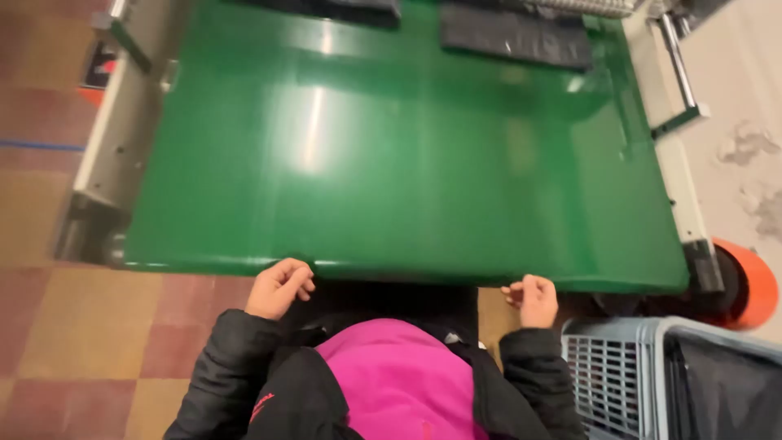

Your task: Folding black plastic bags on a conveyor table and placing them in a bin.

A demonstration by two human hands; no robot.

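A wide green conveyor belt runs away from me. Both my hands hover just below its near edge. My left hand is loosely curled and holds nothing. My right hand is likewise curled with fingers bent inward, nothing in it. Black sleeves and a magenta garment fill the bottom of the view. Two flat dark grey bags lie at the far end of the belt.
A grey slotted plastic crate with a dark liner stands at the lower right. An orange roller end sits at the belt's right corner. Metal side frames flank the belt. Red and tan floor tiles lie to the left.
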